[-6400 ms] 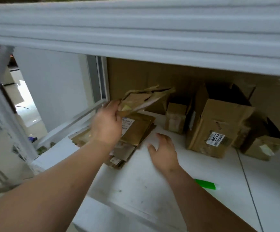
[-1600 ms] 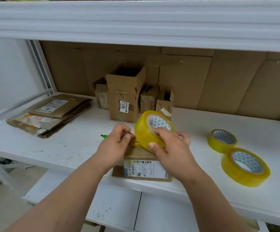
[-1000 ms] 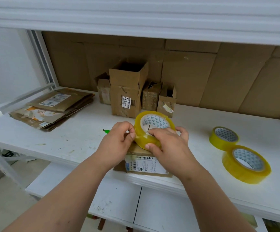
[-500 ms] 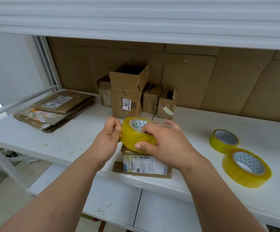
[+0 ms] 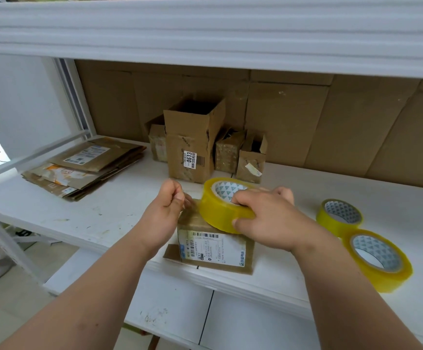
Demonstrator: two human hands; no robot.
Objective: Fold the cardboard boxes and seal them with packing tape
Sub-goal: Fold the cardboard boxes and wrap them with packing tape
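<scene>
At the shelf's front edge sits your small folded box (image 5: 213,245), label facing you, and just above it your right hand (image 5: 268,221) grips the yellow tape roll (image 5: 221,207) while your left hand (image 5: 166,210) pinches the tape's free end. Off right, two spare rolls (image 5: 379,258) lie flat. Further back, flattened cardboard (image 5: 86,168) is stacked left, open boxes (image 5: 192,142) behind.
</scene>
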